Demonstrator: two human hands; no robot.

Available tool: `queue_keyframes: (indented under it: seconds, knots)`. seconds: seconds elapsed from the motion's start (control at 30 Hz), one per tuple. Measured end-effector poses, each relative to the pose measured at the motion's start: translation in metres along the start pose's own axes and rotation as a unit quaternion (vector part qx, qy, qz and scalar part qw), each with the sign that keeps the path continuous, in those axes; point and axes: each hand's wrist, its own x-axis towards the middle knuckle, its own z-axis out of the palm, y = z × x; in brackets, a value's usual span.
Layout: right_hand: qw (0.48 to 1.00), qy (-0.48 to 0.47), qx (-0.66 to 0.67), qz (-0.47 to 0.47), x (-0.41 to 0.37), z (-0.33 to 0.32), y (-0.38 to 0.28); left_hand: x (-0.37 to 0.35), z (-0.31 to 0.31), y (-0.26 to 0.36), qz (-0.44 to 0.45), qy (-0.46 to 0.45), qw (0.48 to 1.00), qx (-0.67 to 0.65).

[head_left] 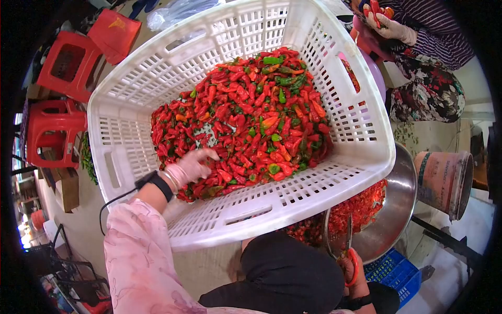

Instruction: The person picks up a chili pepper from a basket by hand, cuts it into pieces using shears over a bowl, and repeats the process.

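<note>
Peppers [240, 104] in white crate [300, 214], gloved left hand [191, 166] at them (fingers loosely parted), right hand [358, 282] gripping red-handled scissors [355, 261]

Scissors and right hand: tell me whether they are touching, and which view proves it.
Touching. The head view shows it: the right hand holds the scissors by the red handle, which sits against it without a visible gap.
</note>
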Motion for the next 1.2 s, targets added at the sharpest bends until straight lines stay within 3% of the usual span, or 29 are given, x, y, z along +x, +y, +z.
queue_keyframes:
  seconds: [0.03, 0.07, 0.13, 0.17, 0.23, 0.27, 0.33, 0.43, 0.53, 0.57, 0.63, 0.67, 0.7, 0.73, 0.8, 0.83, 0.9, 0.93, 1.0, 1.07, 1.13, 1.2]
  knots:
    - [1.0, 0.0, -0.001, 0.0, 0.0, 0.001, 0.0, 0.032, 0.016, -0.048, 0.369, 0.061, 0.905, 0.202]
    - [1.0, -0.002, -0.016, -0.008, 0.0, 0.001, 0.001, 0.014, 0.034, -0.026, 0.236, 0.049, 0.923, 0.3]
    - [0.999, -0.003, -0.032, -0.015, 0.001, 0.0, 0.002, 0.003, 0.064, 0.003, 0.175, 0.049, 0.837, 0.517]
    - [1.0, -0.008, -0.028, -0.004, 0.001, 0.0, 0.002, 0.014, 0.066, -0.004, 0.175, 0.048, 0.837, 0.516]
    - [1.0, -0.012, -0.024, 0.008, 0.002, -0.002, 0.002, 0.04, 0.068, -0.018, 0.152, 0.096, 0.757, 0.629]
    - [1.0, -0.006, -0.025, 0.005, 0.002, -0.004, 0.004, 0.045, 0.06, -0.019, 0.115, 0.101, 0.743, 0.652]
    - [1.0, 0.0, -0.023, 0.005, 0.001, -0.007, 0.007, 0.042, 0.034, -0.013, 0.128, 0.115, 0.795, 0.582]
    - [1.0, -0.006, -0.011, -0.002, 0.006, -0.005, 0.005, 0.045, -0.004, -0.02, 0.176, 0.19, 0.898, 0.356]
    - [1.0, -0.005, -0.009, 0.0, 0.003, -0.003, 0.002, 0.031, -0.014, 0.007, -0.038, 0.175, 0.983, 0.036]
    - [1.0, -0.007, -0.005, 0.0, 0.003, -0.002, 0.001, 0.028, -0.009, 0.013, -0.038, 0.176, 0.983, 0.036]
    - [1.0, -0.011, -0.001, -0.002, 0.003, -0.001, 0.0, 0.021, 0.001, 0.02, 0.021, 0.084, 0.994, 0.073]
    - [1.0, -0.009, -0.001, -0.007, 0.003, 0.0, 0.001, 0.033, 0.011, 0.0, 0.135, 0.044, 0.989, 0.042]
    - [1.0, -0.006, 0.0, -0.01, 0.003, 0.001, 0.002, 0.029, 0.022, 0.005, 0.198, 0.022, 0.973, 0.117]
    - [1.0, -0.005, 0.001, -0.011, 0.003, 0.001, 0.001, 0.037, 0.033, 0.002, 0.337, 0.016, 0.922, 0.191]
    - [1.0, -0.009, -0.017, -0.003, 0.002, 0.001, 0.0, 0.03, 0.053, 0.018, 0.132, 0.014, 0.949, 0.286]
    - [1.0, -0.009, -0.017, -0.002, 0.002, 0.001, 0.0, 0.032, 0.061, 0.02, 0.131, 0.013, 0.949, 0.286]
    - [1.0, -0.003, -0.018, 0.0, 0.003, 0.002, 0.0, 0.042, 0.073, 0.016, 0.181, 0.065, 0.85, 0.491]
    - [1.0, -0.005, -0.017, 0.002, 0.002, 0.002, 0.001, 0.047, 0.077, 0.013, 0.178, 0.064, 0.85, 0.492]
    - [1.0, -0.001, -0.025, 0.0, 0.002, 0.003, -0.001, 0.059, 0.08, 0.005, 0.165, 0.047, 0.757, 0.631]
    - [0.999, -0.007, -0.029, -0.014, 0.004, 0.001, 0.001, 0.068, 0.08, -0.005, 0.184, 0.06, 0.75, 0.632]
    - [0.999, -0.011, -0.033, -0.025, 0.003, 0.003, -0.003, 0.068, 0.081, -0.005, 0.115, 0.068, 0.789, 0.6]
    - [0.999, -0.012, -0.032, -0.001, -0.002, 0.005, -0.01, 0.063, 0.074, -0.011, 0.121, 0.071, 0.815, 0.562]
